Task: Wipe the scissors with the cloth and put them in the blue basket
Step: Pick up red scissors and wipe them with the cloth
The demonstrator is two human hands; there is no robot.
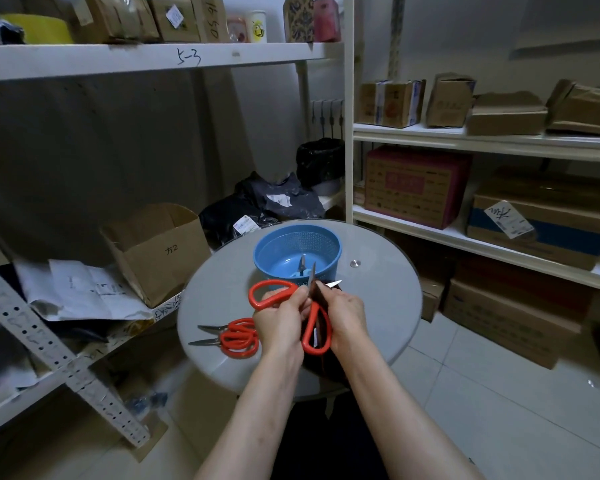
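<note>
Your left hand (280, 315) grips a red handle of the splayed scissors (310, 329); your right hand (347, 311) pinches the dark cloth (321, 294) around one blade. The blue basket (274, 242) stands at twelve o'clock, just beyond them.

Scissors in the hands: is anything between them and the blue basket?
Nothing visible does. The scissors, held by the left hand and right hand with the cloth, are right before the open-topped basket; another pair lies inside.
</note>
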